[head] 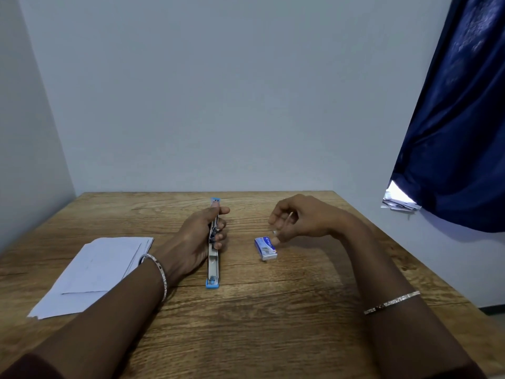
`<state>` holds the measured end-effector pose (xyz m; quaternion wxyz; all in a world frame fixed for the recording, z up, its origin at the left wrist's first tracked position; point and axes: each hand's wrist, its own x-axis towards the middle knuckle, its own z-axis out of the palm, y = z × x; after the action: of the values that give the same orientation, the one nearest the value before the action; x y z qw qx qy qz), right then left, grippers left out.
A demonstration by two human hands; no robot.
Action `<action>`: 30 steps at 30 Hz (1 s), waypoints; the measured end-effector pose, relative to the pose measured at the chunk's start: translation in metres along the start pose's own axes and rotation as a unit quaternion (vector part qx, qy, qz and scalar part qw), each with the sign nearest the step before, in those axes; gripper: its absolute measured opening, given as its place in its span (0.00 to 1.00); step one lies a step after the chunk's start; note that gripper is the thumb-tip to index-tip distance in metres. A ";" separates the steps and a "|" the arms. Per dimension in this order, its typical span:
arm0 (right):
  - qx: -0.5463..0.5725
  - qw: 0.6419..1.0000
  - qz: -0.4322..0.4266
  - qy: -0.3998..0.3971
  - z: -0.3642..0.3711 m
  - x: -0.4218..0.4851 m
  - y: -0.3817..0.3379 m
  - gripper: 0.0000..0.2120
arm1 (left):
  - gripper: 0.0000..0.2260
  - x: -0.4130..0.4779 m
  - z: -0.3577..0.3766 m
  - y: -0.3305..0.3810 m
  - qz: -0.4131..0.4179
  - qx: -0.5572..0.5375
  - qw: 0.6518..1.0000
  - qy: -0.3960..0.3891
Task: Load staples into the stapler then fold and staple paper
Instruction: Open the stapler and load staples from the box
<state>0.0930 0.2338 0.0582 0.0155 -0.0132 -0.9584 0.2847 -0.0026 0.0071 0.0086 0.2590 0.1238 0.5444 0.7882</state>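
A blue and silver stapler [213, 265] lies opened out flat on the wooden table [259, 318], its length running away from me. My left hand [195, 240] grips its middle, thumb on top and fingers curled around the right side. A small blue and white staple box [265, 248] sits to the right of the stapler. Just above the box hovers my right hand [303, 218], fingers pinched on a thin pale strip of staples [289, 217]. A loose stack of white paper [93, 272] lies at the left, partly under my left forearm.
The table stands against a pale wall, with another wall close on the left. A dark blue curtain [459, 119] hangs at the right, beyond the table's right edge. Bare wood shows in front of the stapler and box.
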 end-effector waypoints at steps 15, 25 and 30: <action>0.046 0.989 -0.100 0.094 0.024 0.013 -0.021 0.25 | 0.04 -0.004 0.009 -0.006 0.000 0.020 1.000 -0.022; 0.167 0.972 -0.132 0.104 0.036 0.011 -0.032 0.18 | 0.09 -0.003 0.003 -0.003 0.034 -0.059 0.995 -0.079; 0.158 0.971 -0.123 0.131 0.045 0.012 -0.040 0.20 | 0.07 -0.001 0.003 -0.002 0.038 -0.081 0.995 -0.042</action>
<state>0.0788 0.1764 0.0424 0.1778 0.0701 -0.8852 0.4242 0.0006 0.0095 0.0080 0.2606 0.1562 0.4626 0.8329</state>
